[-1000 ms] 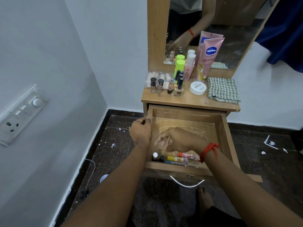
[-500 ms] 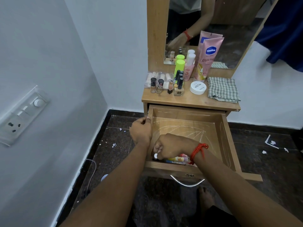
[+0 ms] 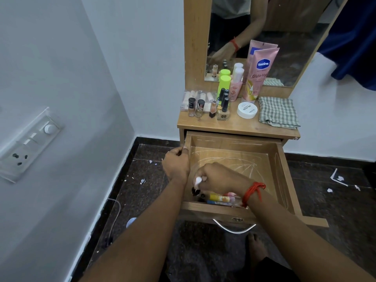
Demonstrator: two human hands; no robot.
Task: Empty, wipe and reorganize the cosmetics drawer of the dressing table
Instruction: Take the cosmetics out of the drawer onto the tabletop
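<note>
The wooden drawer (image 3: 281,169) of the dressing table stands pulled out. My left hand (image 3: 176,164) grips its left wall near the back. My right hand (image 3: 218,178) is closed around a small white-capped bottle (image 3: 197,181) just above the drawer's front left corner. A yellow tube (image 3: 220,198) and other small items lie along the front wall; a dark small bottle (image 3: 195,191) sits below my fist. On the tabletop (image 3: 234,126) stand several nail polish bottles (image 3: 222,110), a white jar (image 3: 247,110), a pink Vaseline tube (image 3: 258,74) and a folded checked cloth (image 3: 277,113).
A mirror (image 3: 264,33) rises behind the tabletop. A white wall with a switch panel (image 3: 28,143) is close on the left. The dark floor holds paper scraps (image 3: 337,178) and a cable (image 3: 115,216). My bare foot (image 3: 256,247) stands under the drawer's metal handle (image 3: 234,228).
My right hand reached down to the front left corner, closed on the white-capped bottle and has lifted it slightly. My left hand has stayed on the drawer's wall.
</note>
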